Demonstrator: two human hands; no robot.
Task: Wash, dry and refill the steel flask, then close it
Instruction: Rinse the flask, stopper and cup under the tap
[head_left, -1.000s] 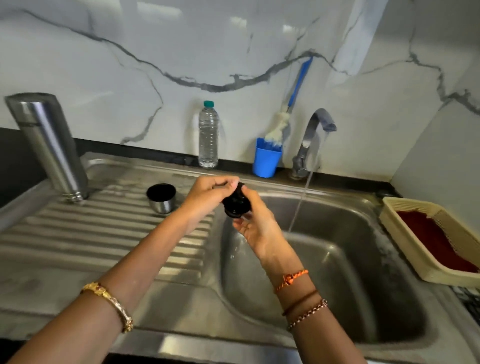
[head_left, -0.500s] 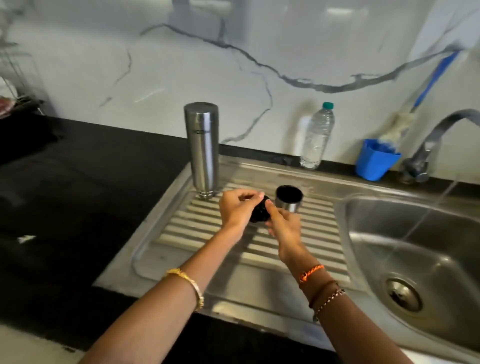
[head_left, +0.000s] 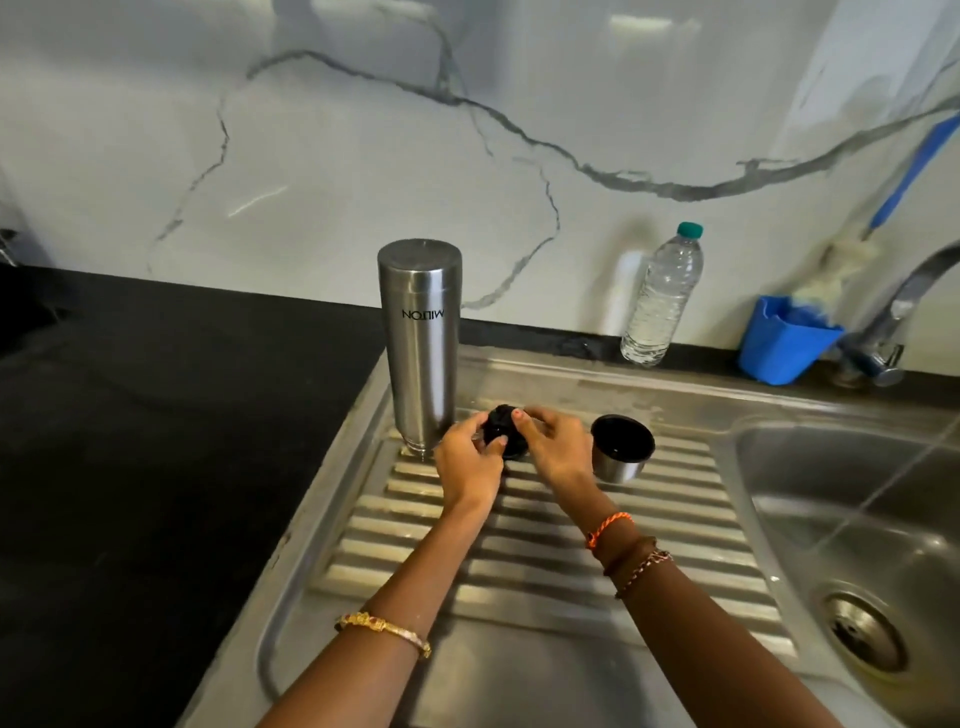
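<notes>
Head view: both hands hold the black stopper over the draining board, beside the upturned steel flask.

The left hand (head_left: 470, 454) and right hand (head_left: 558, 447) pinch the stopper (head_left: 503, 430) with curled fingers, seemingly just above the ribs. It looks small, rigid, light and probably wet-slick; grip its rim. The flask (head_left: 421, 345), smooth and tall, could tip; take it round mid-body. The cup lid (head_left: 622, 448) stands just right.
</notes>
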